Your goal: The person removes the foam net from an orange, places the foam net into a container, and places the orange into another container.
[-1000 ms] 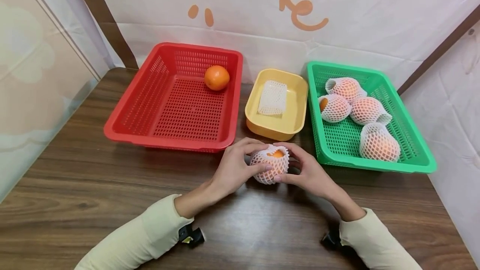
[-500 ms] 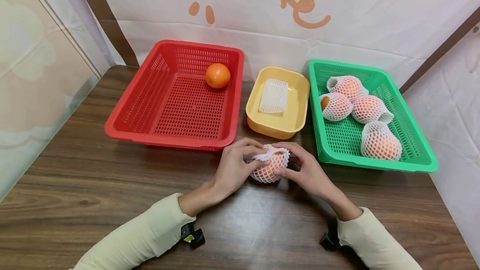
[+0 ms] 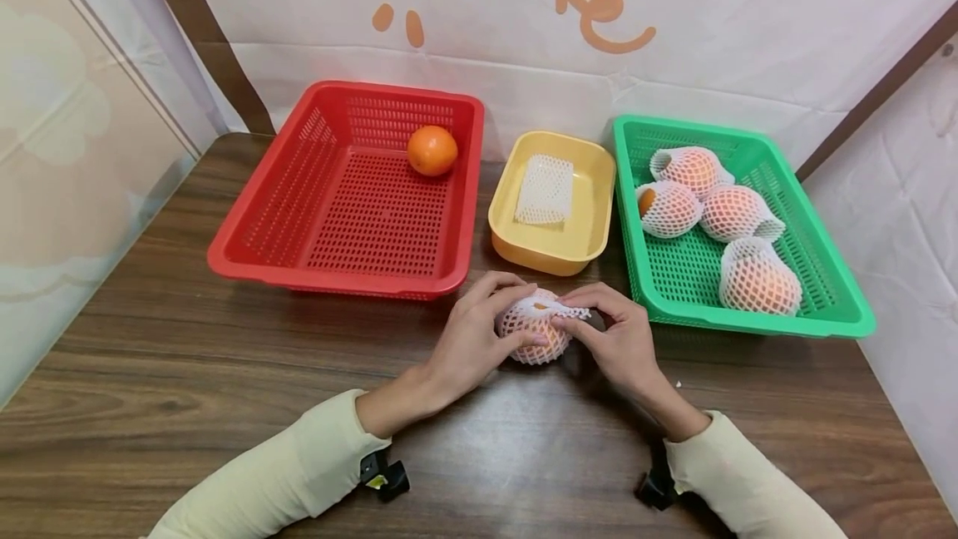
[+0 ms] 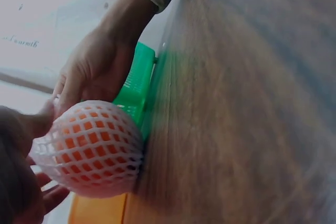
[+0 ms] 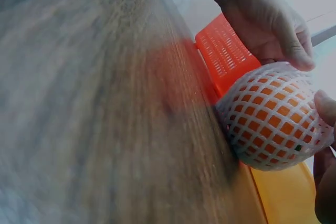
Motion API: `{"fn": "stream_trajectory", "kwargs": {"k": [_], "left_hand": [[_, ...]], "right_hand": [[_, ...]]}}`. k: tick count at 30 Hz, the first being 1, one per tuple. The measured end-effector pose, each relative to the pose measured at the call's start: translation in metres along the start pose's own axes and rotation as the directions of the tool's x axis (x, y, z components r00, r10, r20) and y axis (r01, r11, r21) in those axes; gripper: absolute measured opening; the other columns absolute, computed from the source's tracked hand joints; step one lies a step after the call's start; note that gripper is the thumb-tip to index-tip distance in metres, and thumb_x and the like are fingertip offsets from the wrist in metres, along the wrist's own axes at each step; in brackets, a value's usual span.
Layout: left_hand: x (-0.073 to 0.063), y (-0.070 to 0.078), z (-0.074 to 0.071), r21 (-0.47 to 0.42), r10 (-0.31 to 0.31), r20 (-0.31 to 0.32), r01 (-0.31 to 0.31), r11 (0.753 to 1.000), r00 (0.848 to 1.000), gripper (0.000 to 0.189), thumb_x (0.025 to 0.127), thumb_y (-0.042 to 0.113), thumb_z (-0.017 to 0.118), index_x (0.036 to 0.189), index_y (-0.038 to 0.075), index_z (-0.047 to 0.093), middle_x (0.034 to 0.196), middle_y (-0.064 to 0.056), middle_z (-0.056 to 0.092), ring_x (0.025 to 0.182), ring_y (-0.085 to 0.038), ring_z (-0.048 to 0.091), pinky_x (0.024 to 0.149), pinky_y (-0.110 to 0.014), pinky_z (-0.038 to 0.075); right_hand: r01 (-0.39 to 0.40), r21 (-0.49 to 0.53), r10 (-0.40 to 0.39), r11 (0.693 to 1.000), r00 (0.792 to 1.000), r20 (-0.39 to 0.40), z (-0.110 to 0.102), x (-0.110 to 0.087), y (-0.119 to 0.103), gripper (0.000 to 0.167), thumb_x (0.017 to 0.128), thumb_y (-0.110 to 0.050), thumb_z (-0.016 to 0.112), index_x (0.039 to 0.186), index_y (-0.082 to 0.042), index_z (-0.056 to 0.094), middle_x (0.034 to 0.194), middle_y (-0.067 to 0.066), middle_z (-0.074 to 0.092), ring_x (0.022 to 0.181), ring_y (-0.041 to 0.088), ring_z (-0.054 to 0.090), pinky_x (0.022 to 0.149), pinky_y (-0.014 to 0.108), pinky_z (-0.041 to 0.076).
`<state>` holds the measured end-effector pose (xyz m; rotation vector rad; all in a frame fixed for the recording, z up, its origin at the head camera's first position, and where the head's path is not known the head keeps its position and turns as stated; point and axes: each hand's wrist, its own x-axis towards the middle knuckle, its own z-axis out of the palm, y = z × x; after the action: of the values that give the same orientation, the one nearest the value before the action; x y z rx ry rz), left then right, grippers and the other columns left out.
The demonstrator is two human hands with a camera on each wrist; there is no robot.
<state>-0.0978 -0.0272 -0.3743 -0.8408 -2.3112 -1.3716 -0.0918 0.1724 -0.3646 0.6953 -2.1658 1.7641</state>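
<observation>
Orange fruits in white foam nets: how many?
5: netted fruit between the left hand and right hand; in the green plastic basket, back fruit, left fruit, middle fruit, front fruit.

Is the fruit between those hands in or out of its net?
In: the white net wraps the orange, with a small patch bare on top.

At 3 o'clock, an orange fruit [image 5: 287, 128] in a white foam net [image 5: 261, 91] lies against the wooden table [image 5: 94, 108], which blurs towards 9 o'clock. The left hand [image 5: 270, 24] is at 2 o'clock, thumb on the net; the right hand [image 5: 326, 184] touches it towards 4. A red basket [image 5: 223, 45] shows at 1 o'clock, a yellow tub [image 5: 286, 195] at 4.
</observation>
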Motion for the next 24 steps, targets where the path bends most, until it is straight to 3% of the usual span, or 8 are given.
{"fn": "stream_trajectory", "kwargs": {"k": [3, 7, 11, 16, 20, 24], "left_hand": [[0.0, 0.0, -0.001, 0.025, 0.004, 0.036, -0.005, 1.0, 0.999, 0.048, 0.069, 0.017, 0.086, 0.111, 0.0, 0.069, 0.109, -0.007, 0.06, 0.103, -0.017, 0.056, 0.088, -0.03, 0.046], [0.0, -0.003, -0.001, -0.016, 0.03, -0.024, -0.03, 0.999, 0.999, 0.028, 0.07, 0.01, 0.085, 0.096, 0.002, 0.075, 0.099, -0.006, 0.065, 0.096, -0.016, 0.059, 0.078, -0.025, 0.048], [0.001, -0.005, -0.001, -0.048, 0.029, -0.092, -0.033, 0.998, 0.995, 0.016, 0.07, -0.002, 0.082, 0.083, 0.004, 0.076, 0.088, -0.002, 0.066, 0.089, -0.014, 0.06, 0.072, -0.023, 0.049], [0.001, -0.005, -0.001, -0.053, 0.009, -0.139, -0.017, 0.998, 0.99, 0.021, 0.067, -0.014, 0.074, 0.079, 0.003, 0.074, 0.077, 0.0, 0.064, 0.079, -0.012, 0.058, 0.065, -0.028, 0.048], [0.0, -0.004, -0.001, -0.057, 0.002, -0.144, -0.01, 0.998, 0.99, 0.02, 0.068, -0.014, 0.074, 0.079, 0.003, 0.074, 0.074, 0.002, 0.062, 0.073, -0.01, 0.054, 0.059, -0.031, 0.045], [0.001, -0.003, -0.001, -0.057, -0.003, -0.099, -0.003, 0.998, 0.995, 0.021, 0.071, 0.004, 0.084, 0.09, 0.004, 0.075, 0.083, 0.001, 0.063, 0.078, -0.011, 0.055, 0.061, -0.029, 0.045]], "right_hand": [[0.012, -0.02, -0.013, 1.0, 1.0, -0.025, 0.001, 0.0, 0.0, 0.018, 0.071, 0.019, 0.073, 0.085, 0.009, 0.07, 0.083, 0.015, 0.066, 0.082, 0.015, 0.062, 0.074, 0.023, 0.05], [0.032, -0.036, -0.033, 0.999, 0.999, -0.016, 0.002, 0.0, -0.001, 0.018, 0.071, 0.018, 0.074, 0.085, 0.007, 0.07, 0.081, 0.012, 0.065, 0.08, 0.015, 0.06, 0.072, 0.023, 0.049], [0.047, -0.039, -0.044, 0.998, 0.997, 0.07, -0.001, 0.002, -0.001, 0.031, 0.071, 0.016, 0.074, 0.1, 0.009, 0.067, 0.099, 0.017, 0.064, 0.098, 0.02, 0.056, 0.086, 0.024, 0.045], [0.014, -0.022, -0.01, 1.0, 0.983, 0.186, -0.005, 0.002, 0.004, 0.043, 0.071, 0.016, 0.074, 0.112, 0.01, 0.063, 0.117, 0.021, 0.059, 0.112, 0.025, 0.05, 0.096, 0.026, 0.04], [0.004, 0.025, -0.007, 1.0, 0.991, 0.135, -0.005, 0.002, 0.006, 0.03, 0.072, 0.018, 0.073, 0.1, 0.01, 0.069, 0.105, 0.022, 0.065, 0.102, 0.024, 0.057, 0.088, 0.026, 0.046], [0.037, 0.069, -0.039, 0.997, 0.999, 0.024, -0.003, -0.001, 0.014, 0.024, 0.07, 0.023, 0.071, 0.089, 0.009, 0.071, 0.089, 0.02, 0.067, 0.087, 0.019, 0.06, 0.076, 0.023, 0.049]]}}
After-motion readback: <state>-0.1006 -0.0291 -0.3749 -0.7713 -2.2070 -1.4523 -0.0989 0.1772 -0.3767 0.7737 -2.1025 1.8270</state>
